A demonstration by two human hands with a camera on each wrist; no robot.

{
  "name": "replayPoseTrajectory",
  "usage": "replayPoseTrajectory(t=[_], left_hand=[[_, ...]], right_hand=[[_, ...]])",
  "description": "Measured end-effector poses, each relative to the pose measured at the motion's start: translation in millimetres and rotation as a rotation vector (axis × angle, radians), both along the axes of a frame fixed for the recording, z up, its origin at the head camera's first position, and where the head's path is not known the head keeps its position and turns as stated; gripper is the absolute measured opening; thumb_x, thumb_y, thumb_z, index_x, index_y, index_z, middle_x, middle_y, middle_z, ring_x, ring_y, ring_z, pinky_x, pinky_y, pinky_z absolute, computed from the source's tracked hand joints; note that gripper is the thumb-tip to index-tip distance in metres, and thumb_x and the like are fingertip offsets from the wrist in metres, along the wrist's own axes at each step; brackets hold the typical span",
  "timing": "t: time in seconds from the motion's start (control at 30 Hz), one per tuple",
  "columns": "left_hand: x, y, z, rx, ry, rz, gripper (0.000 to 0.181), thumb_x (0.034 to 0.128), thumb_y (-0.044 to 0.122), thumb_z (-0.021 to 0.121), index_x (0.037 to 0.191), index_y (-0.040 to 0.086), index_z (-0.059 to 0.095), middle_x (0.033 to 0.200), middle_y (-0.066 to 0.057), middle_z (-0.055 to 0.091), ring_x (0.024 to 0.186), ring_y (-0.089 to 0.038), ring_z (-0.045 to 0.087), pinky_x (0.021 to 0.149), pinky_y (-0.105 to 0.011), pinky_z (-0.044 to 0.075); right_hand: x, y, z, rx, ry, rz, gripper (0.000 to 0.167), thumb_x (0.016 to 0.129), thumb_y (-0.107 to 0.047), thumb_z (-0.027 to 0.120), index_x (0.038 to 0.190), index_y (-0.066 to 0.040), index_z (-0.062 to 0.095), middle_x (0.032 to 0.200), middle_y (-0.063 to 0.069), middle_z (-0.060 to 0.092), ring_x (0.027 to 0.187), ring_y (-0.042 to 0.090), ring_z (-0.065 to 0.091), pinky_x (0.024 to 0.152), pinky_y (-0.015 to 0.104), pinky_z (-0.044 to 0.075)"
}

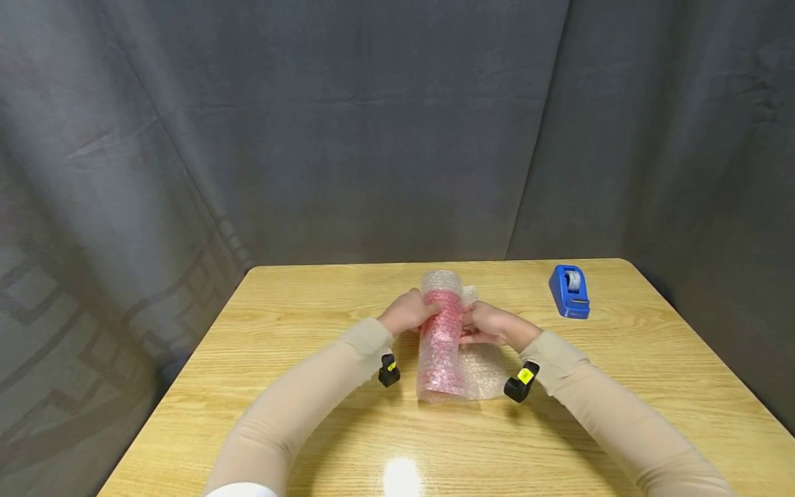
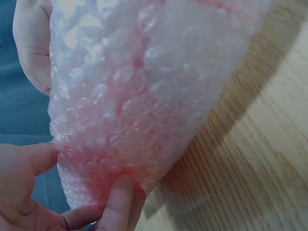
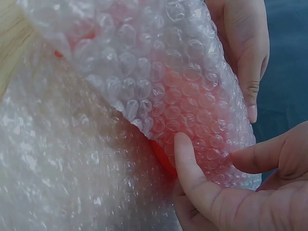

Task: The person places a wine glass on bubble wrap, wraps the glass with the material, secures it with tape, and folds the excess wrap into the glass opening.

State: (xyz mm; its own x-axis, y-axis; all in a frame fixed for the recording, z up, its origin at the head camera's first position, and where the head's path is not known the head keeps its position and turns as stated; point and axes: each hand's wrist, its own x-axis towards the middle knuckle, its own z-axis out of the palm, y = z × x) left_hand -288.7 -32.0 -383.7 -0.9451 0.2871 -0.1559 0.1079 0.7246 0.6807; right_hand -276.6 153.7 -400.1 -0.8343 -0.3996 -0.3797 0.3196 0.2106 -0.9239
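Observation:
A pink-red object wrapped in bubble wrap (image 1: 442,345) lies lengthwise on the table, the clear wrap extending past its far and near ends. On its left side the left hand (image 1: 410,310) grips the roll, thumb on top; in the left wrist view its fingers (image 2: 118,202) curl around the lower side. From the right, the right hand (image 1: 491,323) holds the roll, with thumb and fingers (image 3: 190,159) pressing the bubbles in the right wrist view. A flat stretch of bubble wrap (image 1: 483,373) lies to the right, partly under the right hand.
A blue tape dispenser (image 1: 569,293) with a roll of clear tape stands at the back right of the wooden table (image 1: 298,310). Grey curtains (image 1: 385,138) hang behind and beside the table.

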Motion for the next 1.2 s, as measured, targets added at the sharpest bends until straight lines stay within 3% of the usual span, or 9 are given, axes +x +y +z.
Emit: replayPoseTrajectory(t=[0.13, 0.33, 0.53, 0.77, 0.93, 1.03, 1.2], left_hand=[[1.4, 1.4, 1.0, -0.010, -0.006, 0.013, 0.039, 0.0967, 0.036, 0.056, 0.098, -0.002, 0.058, 0.075, -0.006, 0.057, 0.059, -0.016, 0.058, 0.073, -0.043, 0.059], [1.7, 1.8, 0.6, -0.006, -0.015, 0.016, 0.046, 0.0969, 0.036, 0.056, 0.111, -0.008, 0.055, 0.083, -0.010, 0.060, 0.061, -0.016, 0.059, 0.073, -0.042, 0.059], [1.6, 1.3, 1.7, 0.012, -0.037, 0.026, 0.052, 0.0972, 0.038, 0.056, 0.118, -0.009, 0.052, 0.092, -0.014, 0.060, 0.067, -0.018, 0.061, 0.074, -0.040, 0.059], [3.1, 0.6, 2.8, 0.043, -0.040, 0.030, 0.050, 0.0969, 0.034, 0.057, 0.118, -0.010, 0.050, 0.093, -0.014, 0.060, 0.068, -0.019, 0.062, 0.073, -0.038, 0.059], [2.8, -1.4, -0.3, 0.103, -0.045, 0.031, 0.043, 0.0966, 0.033, 0.057, 0.110, -0.009, 0.054, 0.088, -0.013, 0.061, 0.065, -0.017, 0.061, 0.071, -0.038, 0.059], [0.9, -4.3, -1.8, 0.174, -0.101, 0.037, 0.043, 0.1000, 0.032, 0.051, 0.112, -0.010, 0.052, 0.089, -0.013, 0.058, 0.067, -0.018, 0.060, 0.072, -0.038, 0.059], [-6.1, -14.0, -4.9, 0.431, -0.335, 0.093, 0.038, 0.1021, 0.023, 0.046, 0.122, -0.009, 0.044, 0.091, -0.011, 0.053, 0.072, -0.018, 0.058, 0.072, -0.032, 0.059]], right_hand=[[0.2, 0.4, 0.6, 0.022, -0.011, -0.006, 0.026, 0.099, 0.001, 0.032, 0.120, 0.012, 0.043, 0.092, 0.009, 0.053, 0.079, 0.016, 0.057, 0.073, 0.022, 0.058], [0.2, 0.5, 1.9, -0.008, -0.030, -0.008, 0.029, 0.105, -0.019, 0.034, 0.113, 0.006, 0.046, 0.093, 0.008, 0.052, 0.083, 0.017, 0.055, 0.076, 0.024, 0.058], [0.0, 2.5, 2.4, -0.052, -0.009, 0.061, 0.031, 0.104, -0.022, 0.043, 0.112, 0.007, 0.051, 0.092, 0.004, 0.057, 0.085, 0.015, 0.058, 0.083, 0.028, 0.057], [1.3, 2.6, 2.7, -0.053, 0.018, 0.061, 0.017, 0.102, -0.013, 0.046, 0.094, -0.003, 0.057, 0.085, 0.002, 0.059, 0.078, 0.012, 0.061, 0.077, 0.025, 0.058], [1.9, 1.4, 3.3, -0.046, 0.018, 0.053, 0.016, 0.102, -0.011, 0.046, 0.094, -0.002, 0.057, 0.083, 0.003, 0.060, 0.074, 0.011, 0.061, 0.074, 0.023, 0.058], [1.9, 0.9, 3.4, -0.046, 0.023, 0.063, 0.016, 0.101, -0.010, 0.046, 0.095, -0.001, 0.057, 0.082, 0.003, 0.060, 0.075, 0.011, 0.061, 0.074, 0.023, 0.058], [1.0, 1.5, 2.3, -0.038, 0.021, 0.061, 0.015, 0.101, -0.010, 0.047, 0.091, -0.003, 0.056, 0.081, 0.002, 0.059, 0.074, 0.011, 0.060, 0.072, 0.022, 0.057]])
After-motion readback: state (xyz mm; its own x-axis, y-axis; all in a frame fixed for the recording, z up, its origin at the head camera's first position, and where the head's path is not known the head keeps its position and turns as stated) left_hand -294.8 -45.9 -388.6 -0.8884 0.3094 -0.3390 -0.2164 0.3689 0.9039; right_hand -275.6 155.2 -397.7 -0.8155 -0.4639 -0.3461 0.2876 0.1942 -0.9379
